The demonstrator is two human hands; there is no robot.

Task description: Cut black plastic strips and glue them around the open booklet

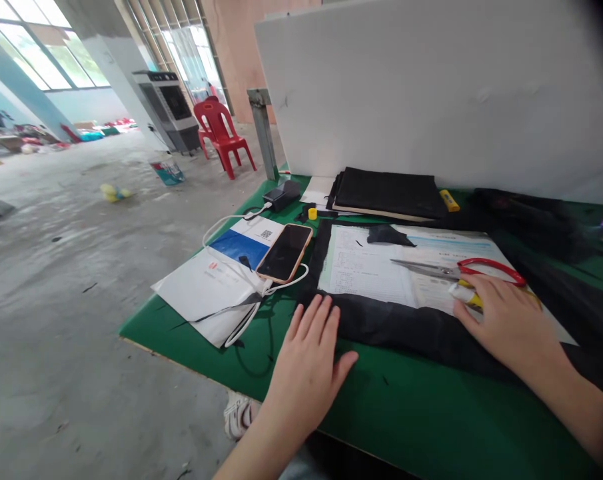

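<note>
My left hand [308,370] lies flat with its fingers stretched out, the fingertips at the lower left edge of a black cloth [381,320]. Printed sheets [366,270] rest on that cloth. Across the sheets lie scissors [431,269] with red handles. My right hand [506,320] is beside the scissors' handles, its fingers round a yellow and white glue stick or tube [468,295]. A scrap of black cloth [390,235] sits on the upper part of the sheets.
Left on the green table [376,400] are a phone [286,252], booklets [216,277], a white cable [298,279] and a black adapter [281,195]. Behind are stacked black pieces [388,193], a yellow cap [312,213] and a white board [431,100]. Red chairs [221,130] stand beyond.
</note>
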